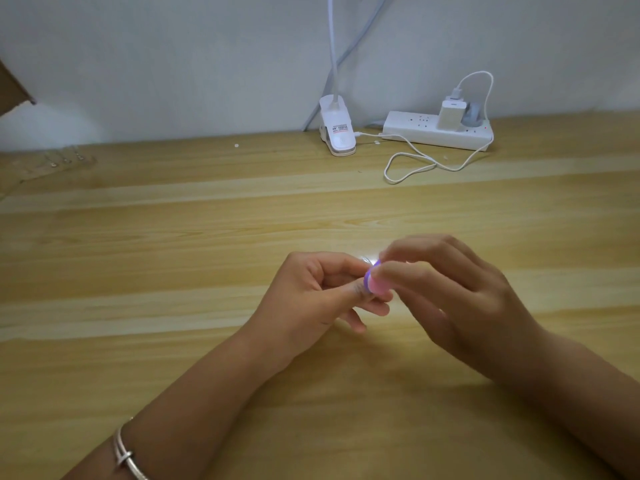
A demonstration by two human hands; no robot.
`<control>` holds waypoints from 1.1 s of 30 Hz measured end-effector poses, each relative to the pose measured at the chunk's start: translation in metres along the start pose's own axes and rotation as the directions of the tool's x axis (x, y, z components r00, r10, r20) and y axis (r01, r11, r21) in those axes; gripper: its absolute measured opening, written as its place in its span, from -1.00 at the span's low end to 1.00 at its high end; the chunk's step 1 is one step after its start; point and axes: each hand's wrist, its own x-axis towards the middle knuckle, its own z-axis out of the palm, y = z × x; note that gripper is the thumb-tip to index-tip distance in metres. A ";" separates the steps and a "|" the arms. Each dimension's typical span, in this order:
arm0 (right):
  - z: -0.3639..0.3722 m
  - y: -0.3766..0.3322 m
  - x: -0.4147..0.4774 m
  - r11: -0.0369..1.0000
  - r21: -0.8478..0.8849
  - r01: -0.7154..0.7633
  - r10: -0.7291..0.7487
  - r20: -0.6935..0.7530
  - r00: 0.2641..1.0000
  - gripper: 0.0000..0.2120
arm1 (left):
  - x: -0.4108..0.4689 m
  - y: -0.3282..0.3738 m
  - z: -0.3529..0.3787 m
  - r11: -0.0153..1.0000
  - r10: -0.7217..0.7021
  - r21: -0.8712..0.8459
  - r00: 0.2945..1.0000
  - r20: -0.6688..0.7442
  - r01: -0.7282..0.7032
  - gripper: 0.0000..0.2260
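Silver bracelet (126, 457) on the left wrist sits closest to the camera, down in the near-left corner. Follow that forearm up and you get to the left hand (311, 296), fingers curled in, with the thumb and fingertips pinching the left edge of a little purple disc (375, 280) that has a pinkish face. Can't really tell what the disc is, it's small and a bit blurry. The right hand (460, 299) comes in from the other side and its fingertips pinch the same disc from the top and right. So both hands are together, clamped on that one piece, and it's held just above the wooden tabletop (173, 237), roughly in the middle and slightly right. A bright glare spot sits on the wood right behind it.

Far side, going left to right: a brown cardboard edge (14, 88) pokes in at the far left, with a clear plastic packet (52, 161) lying flat below it. Then there's a white clip lamp (337, 133) with its neck going up out of view. Right of that is a white power strip (415, 129) against the wall with a charger (450, 114) plugged in, and a white cable (412, 164) loops across the wood in front of it.
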 end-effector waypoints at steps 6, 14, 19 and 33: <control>-0.007 0.011 0.003 0.993 -0.006 -0.114 0.113 -0.061 0.992 -0.85 | 0.001 -0.001 -0.004 1.000 0.022 -0.022 0.999 -0.027 -0.022 -0.93; -0.008 0.013 0.003 0.989 0.037 -0.141 0.142 -0.020 0.990 -0.83 | 0.003 -0.006 -0.004 0.984 0.132 0.135 0.983 -0.126 -0.115 -0.90; -0.003 -0.001 0.003 0.993 0.113 -0.037 0.035 0.012 0.999 -0.81 | 0.001 -0.001 -0.003 0.964 0.207 0.191 0.971 -0.121 -0.182 -0.93; -0.009 0.011 0.002 0.998 0.007 -0.059 0.059 -0.012 0.998 -0.81 | 0.000 0.000 -0.002 0.748 0.409 0.585 0.912 -0.034 -0.313 -0.89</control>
